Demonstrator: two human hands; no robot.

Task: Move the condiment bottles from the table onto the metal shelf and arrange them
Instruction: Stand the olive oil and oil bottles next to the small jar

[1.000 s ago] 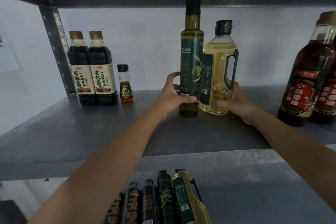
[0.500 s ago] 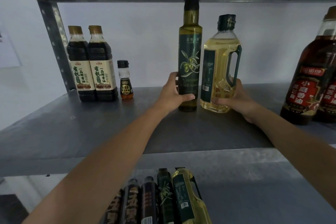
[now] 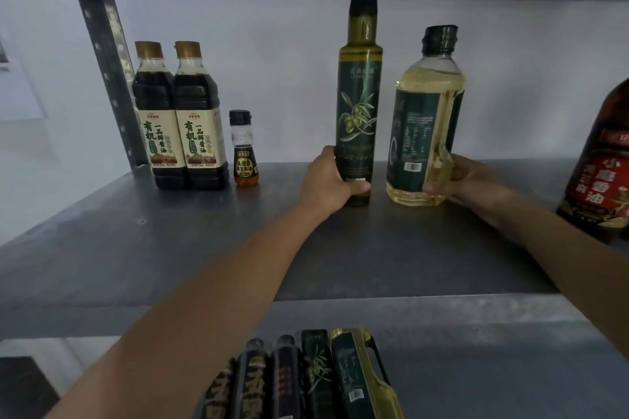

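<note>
Currently on the metal shelf (image 3: pixel 163 248), listed left to right.

Against the upright post (image 3: pixel 108 78): left soy sauce bottle (image 3: pixel 155 119) and right soy sauce bottle (image 3: pixel 198 119), touching, upright, gold caps. Just beside: small sesame oil bottle (image 3: pixel 245 153), black cap, upright.

Centre: olive oil bottle (image 3: pixel 360 102), tall, dark green, upright on the shelf, olive-branch label facing front. Gripped low by left hand (image 3: pixel 328 180), thumb across the front beneath the label, fingers curled behind. Same grip and facing as half a second ago; a second ago, label turned sideways.

Right of it: yellow oil bottle (image 3: pixel 425 119), dark cap. Held near the base by right hand (image 3: pixel 468 180), fingers wrapped round the handle side. Rotated since half a second ago: handle, then in profile on the right, now turned toward the front, printed back label showing. Well clear of the olive oil bottle, gap wider than before. Base possibly not fully seated on the shelf; hard to tell.

Far right edge: large red-labelled bottle (image 3: pixel 602 177), partly cut off.

Below the shelf edge: row of further bottles (image 3: pixel 306 381), seen from above.
</note>
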